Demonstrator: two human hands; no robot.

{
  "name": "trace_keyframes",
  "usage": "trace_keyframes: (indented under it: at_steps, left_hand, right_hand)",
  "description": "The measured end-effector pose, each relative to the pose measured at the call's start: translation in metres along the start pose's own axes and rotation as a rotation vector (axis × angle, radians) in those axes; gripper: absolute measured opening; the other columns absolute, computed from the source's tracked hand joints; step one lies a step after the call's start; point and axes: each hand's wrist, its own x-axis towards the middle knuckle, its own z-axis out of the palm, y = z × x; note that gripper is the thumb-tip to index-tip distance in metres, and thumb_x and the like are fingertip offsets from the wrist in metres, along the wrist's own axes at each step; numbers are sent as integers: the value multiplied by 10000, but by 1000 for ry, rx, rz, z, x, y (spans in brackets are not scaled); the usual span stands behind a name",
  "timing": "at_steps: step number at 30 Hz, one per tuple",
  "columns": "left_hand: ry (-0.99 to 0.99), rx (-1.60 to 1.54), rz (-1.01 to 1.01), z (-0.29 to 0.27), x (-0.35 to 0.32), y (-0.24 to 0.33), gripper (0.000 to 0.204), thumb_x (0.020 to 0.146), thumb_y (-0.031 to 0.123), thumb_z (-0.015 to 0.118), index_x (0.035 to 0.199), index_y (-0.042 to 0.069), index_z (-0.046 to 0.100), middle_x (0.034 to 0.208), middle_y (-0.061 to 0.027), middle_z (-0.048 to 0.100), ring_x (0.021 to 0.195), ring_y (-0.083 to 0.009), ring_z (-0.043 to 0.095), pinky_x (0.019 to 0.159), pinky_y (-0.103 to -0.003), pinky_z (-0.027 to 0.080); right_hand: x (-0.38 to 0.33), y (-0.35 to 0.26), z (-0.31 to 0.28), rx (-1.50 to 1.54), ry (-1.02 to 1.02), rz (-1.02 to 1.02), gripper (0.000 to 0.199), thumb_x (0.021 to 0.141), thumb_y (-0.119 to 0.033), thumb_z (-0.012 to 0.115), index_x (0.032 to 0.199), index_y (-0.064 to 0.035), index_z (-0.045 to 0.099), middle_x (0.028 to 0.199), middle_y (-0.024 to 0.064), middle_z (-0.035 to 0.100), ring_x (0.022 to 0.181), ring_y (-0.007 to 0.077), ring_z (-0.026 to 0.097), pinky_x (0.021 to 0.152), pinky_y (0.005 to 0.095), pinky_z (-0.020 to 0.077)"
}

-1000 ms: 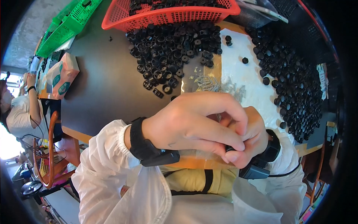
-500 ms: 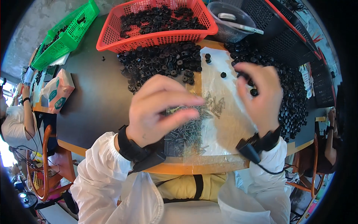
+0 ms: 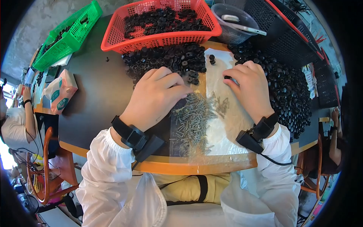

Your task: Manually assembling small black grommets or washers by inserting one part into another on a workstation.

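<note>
My right hand (image 3: 250, 87) is closed, with a small black round cap (image 3: 227, 77) between thumb and forefinger, over the white sheet (image 3: 219, 140). My left hand (image 3: 153, 94) pinches at the top edge of a heap of thin metal screws (image 3: 193, 117); whatever its fingertips hold is hidden. Beyond that hand spreads a pile of black ring-shaped caps (image 3: 162, 58). A few screws (image 3: 222, 106) lie apart on the sheet. Two black caps (image 3: 212, 59) stand close together near the sheet's far end.
A red basket (image 3: 162, 39) of black parts stands behind the caps. Glossy black pieces (image 3: 291, 98) cover the right side. A clear tub (image 3: 230, 36) holds a phone (image 3: 247, 28). Black crates (image 3: 291, 34), a green basket (image 3: 72, 41) and a tissue pack (image 3: 62, 92) sit around.
My left hand has moved up from over the screws to the heap's far edge. My right hand has moved left and down onto the sheet, where a lone black cap lay.
</note>
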Motion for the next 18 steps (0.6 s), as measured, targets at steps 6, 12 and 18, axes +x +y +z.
trace_keyframes:
  at_steps: [6, 12, 18]
  left_hand:
    - [-25, -25, -20, 4, -2, -1, 134, 759, 166, 759, 888, 139, 735, 886, 24, 621, 881, -205, 588, 785, -349, 468]
    - [-19, -43, -25, 5, -1, 0, 130, 743, 167, 772, 866, 143, 737, 850, 33, 634, 837, -197, 596, 744, -340, 467]
    - [-15, -43, -30, 6, 1, 4, 134, 742, 148, 779, 868, 133, 737, 851, 17, 638, 820, -210, 602, 720, -345, 482]
  right_hand:
    - [-1, -22, -3, 374, 52, 136, 209, 742, -81, 751, 940, -99, 686, 910, 26, 655, 906, 258, 576, 828, 372, 461]
    - [-8, -32, 3, 569, 85, 94, 241, 749, -46, 747, 971, -68, 658, 935, 69, 660, 930, 276, 608, 843, 375, 479]
    - [-11, -46, 0, 765, 31, 161, 226, 771, -55, 753, 969, -48, 646, 940, 83, 662, 869, 256, 642, 746, 338, 509]
